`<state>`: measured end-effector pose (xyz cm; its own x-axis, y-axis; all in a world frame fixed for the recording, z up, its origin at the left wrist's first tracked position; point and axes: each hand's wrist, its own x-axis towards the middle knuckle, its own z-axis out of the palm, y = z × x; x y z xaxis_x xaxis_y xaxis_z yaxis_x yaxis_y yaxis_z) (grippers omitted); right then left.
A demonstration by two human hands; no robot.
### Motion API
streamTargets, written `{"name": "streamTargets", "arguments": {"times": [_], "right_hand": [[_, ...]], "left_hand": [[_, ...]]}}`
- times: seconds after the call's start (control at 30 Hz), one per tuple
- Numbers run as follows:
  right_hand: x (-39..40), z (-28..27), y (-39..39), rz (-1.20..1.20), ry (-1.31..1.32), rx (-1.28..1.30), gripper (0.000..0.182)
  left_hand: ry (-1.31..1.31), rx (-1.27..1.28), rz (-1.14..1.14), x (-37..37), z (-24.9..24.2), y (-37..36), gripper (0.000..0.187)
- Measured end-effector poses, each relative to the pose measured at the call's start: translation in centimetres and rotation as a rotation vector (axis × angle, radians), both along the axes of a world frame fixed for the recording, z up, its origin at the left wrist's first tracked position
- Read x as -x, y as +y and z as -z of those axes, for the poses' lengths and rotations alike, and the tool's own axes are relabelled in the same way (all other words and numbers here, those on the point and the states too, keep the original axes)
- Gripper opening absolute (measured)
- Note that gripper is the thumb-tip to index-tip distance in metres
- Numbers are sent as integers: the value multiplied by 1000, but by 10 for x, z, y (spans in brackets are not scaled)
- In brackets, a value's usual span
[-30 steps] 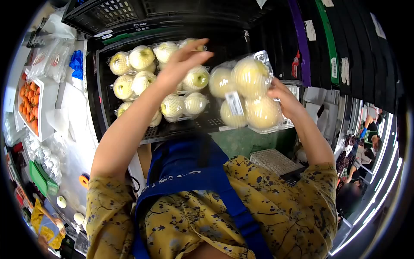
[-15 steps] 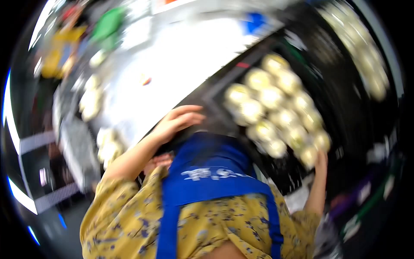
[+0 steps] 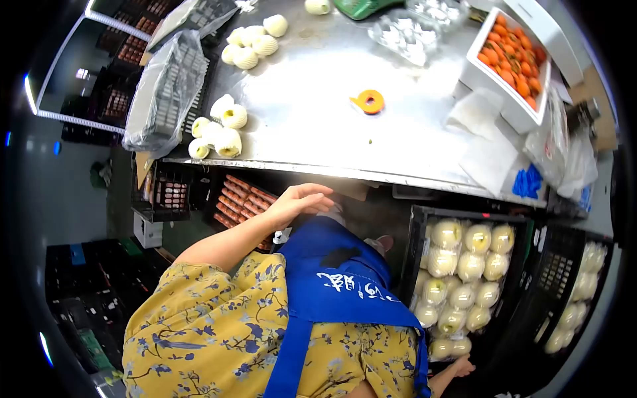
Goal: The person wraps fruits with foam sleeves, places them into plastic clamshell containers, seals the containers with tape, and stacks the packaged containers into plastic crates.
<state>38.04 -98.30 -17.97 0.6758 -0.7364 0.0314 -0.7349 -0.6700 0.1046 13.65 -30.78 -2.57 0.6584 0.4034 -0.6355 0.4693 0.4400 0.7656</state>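
My left hand (image 3: 302, 202) hovers in front of the table edge with its fingers stretched out and nothing in them. My right hand (image 3: 459, 367) is low at the near end of a black crate (image 3: 415, 249), just beside a clear-wrapped pack of pale yellow round fruits (image 3: 451, 347). Its fingers look loosely apart, with nothing visible in them. More wrapped packs of the same fruits (image 3: 461, 302) fill the crate in rows.
On the metal table (image 3: 298, 119) are pale fruits in foam nets (image 3: 219, 129), an orange tape roll (image 3: 369, 101), clear trays (image 3: 406, 36), and a white box of small orange fruits (image 3: 511, 60). Another crate (image 3: 554, 278) stands right. Below the table sits a tray of reddish packs (image 3: 242, 202).
My view has swung, and the blur has cleared. My right hand was against the fruit pack at the crate's corner; now it is slightly off it. My left hand stays outstretched.
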Motion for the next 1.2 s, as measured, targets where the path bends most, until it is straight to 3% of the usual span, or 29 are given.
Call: {"name": "streamTargets", "arguments": {"times": [0.03,0.07,0.1,0.2,0.33,0.37,0.4,0.43,0.47,0.5,0.53,0.6,0.7,0.83,1.0,1.13,1.2], "right_hand": [[-6,-2,3,-132,-53,139,68],[-24,-1,6,-193,-134,120,68],[-36,-26,46,-217,-191,-2,66],[-81,-34,119,-689,-536,-122,59],[-85,-94,336,-1037,-734,-496,51],[-91,-88,369,-1178,-709,-440,52],[-88,-82,420,-1122,-709,-652,50],[-48,-125,506,-1167,-506,-597,50],[-43,-110,539,-1366,-556,-378,50],[-41,-84,566,-1572,-592,-577,50],[-38,-78,599,-1659,-461,-660,50],[-17,-74,651,-1778,-207,-677,49],[5,-59,728,-1851,17,-599,52],[6,-46,775,-1741,45,-411,51],[-19,-14,774,-1890,29,-378,41],[-57,-18,761,-1690,110,-233,42],[-80,-34,752,-1636,141,-36,46]], "left_hand": [[-7,9,-46,9,3,8,38],[-25,19,-84,19,9,16,35],[-43,31,-115,30,13,27,35],[-132,69,-183,50,26,65,32],[-173,-5,-207,79,30,131,32],[-175,-53,-231,87,29,149,32],[-181,-86,-246,98,31,167,32],[-186,-113,-252,108,33,185,33],[-191,-169,-301,119,31,200,33],[-198,-216,-345,128,33,214,33],[-202,-236,-380,142,31,223,33],[-251,-214,-407,154,42,243,32],[-300,-205,-529,182,39,260,31],[-258,-201,-628,199,46,260,30],[-227,-211,-702,188,40,241,29],[-171,-192,-744,166,46,226,28],[-152,-184,-738,155,43,224,28]]}}
